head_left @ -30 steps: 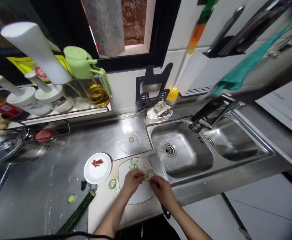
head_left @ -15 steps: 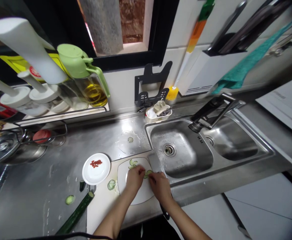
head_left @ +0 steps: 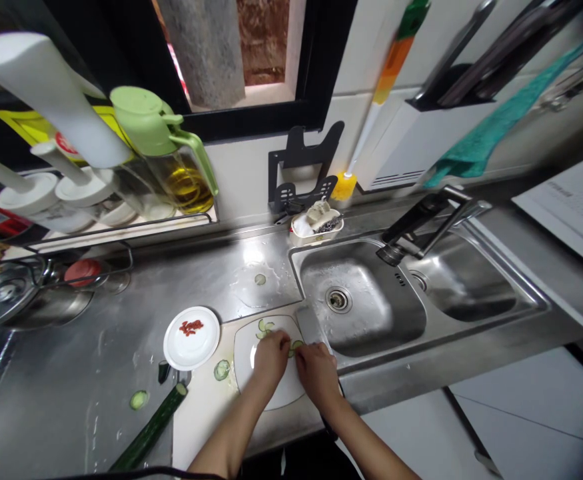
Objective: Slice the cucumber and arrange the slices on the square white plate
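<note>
A white squarish plate [head_left: 285, 395] lies on a pale cutting board, and both hands are over it. At its far left edge are several thin cucumber slices [head_left: 265, 326] arranged in a small fan. My left hand [head_left: 271, 360] is closed, its fingertips pinched at the left of a cucumber slice [head_left: 296, 346] near the plate's right side. From the right, my right hand [head_left: 318, 375] holds its fingers pinched at the same slice; its exact hold is partly hidden by the fingers. Beneath the right wrist, a dark handle is partly covered.
Left of the plate stand a small white dish [head_left: 184, 353] with red bits and a cut cucumber [head_left: 152, 427]. Loose cucumber pieces [head_left: 222, 370] lie around. A double sink [head_left: 371, 333] with a black faucet [head_left: 404, 240] is right; a condiment shelf [head_left: 171, 223] stands back left.
My right hand has turned slightly and shifted a little left, its fingers closer to the slice. My left hand stays almost in place.
</note>
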